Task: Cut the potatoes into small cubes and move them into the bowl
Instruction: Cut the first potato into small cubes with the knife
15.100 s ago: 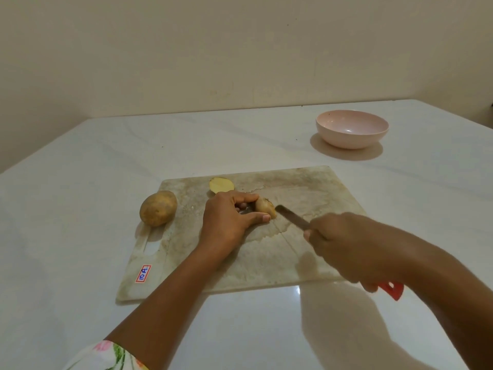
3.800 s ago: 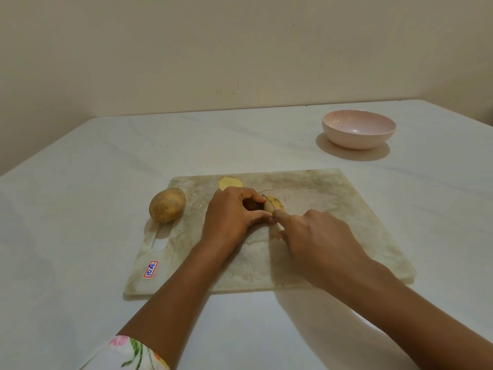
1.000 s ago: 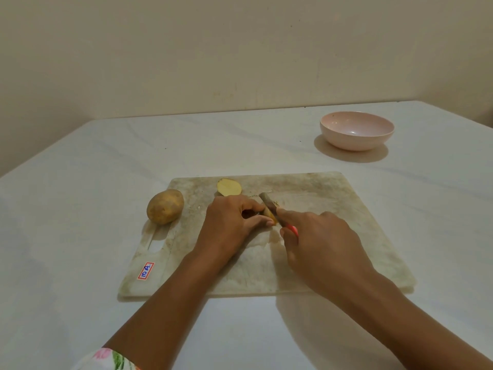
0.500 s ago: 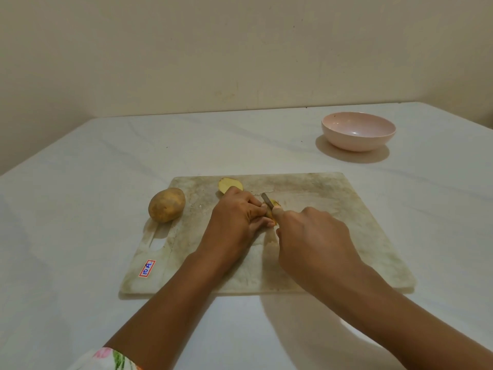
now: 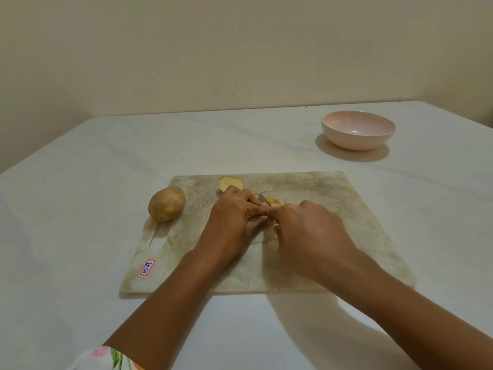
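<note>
On the worn cutting board [image 5: 333, 206], my left hand [image 5: 232, 220] holds a potato piece [image 5: 274, 201] down, fingers curled over it; most of the piece is hidden. My right hand [image 5: 306, 231] grips a knife [image 5: 262, 198]; only the blade tip shows between the two hands, against the potato piece. A cut potato half [image 5: 230, 182] lies face up at the board's far edge. A whole potato [image 5: 166, 203] rests at the board's left edge. The pink bowl [image 5: 358, 130] stands far right, with nothing seen in it.
The board has a handle slot and a red-edged sticker [image 5: 147, 267] at its near left corner. It lies on a white table [image 5: 80, 209] that meets a beige wall behind.
Over the last second my right hand slid forward and left along the knife, hiding the red handle. The blade tip sits lower on the potato piece. My left hand stayed in place.
</note>
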